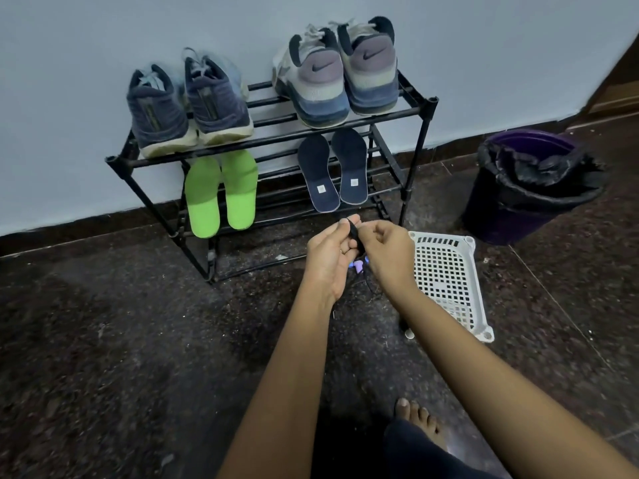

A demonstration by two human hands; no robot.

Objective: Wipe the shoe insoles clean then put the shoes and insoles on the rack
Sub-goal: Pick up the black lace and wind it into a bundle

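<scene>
Shoes: we see the blue shoes point(188, 108) and grey shoes point(335, 74) on the rack's point(431, 103) top shelf, upper frame.
Insoles: green insoles point(221, 191) and dark insoles point(332, 171) lie on the lower shelf, long axes up-frame.
Fingers point(345, 225): left hand point(328, 261) and right hand point(389, 257) pinch a small dark thing point(354, 231) just below the dark insoles.

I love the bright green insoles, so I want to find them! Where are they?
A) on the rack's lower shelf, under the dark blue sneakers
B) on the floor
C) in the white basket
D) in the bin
A: the green insoles lie on the lower shelf of the black shoe rack, right beneath the dark blue sneakers.
</scene>
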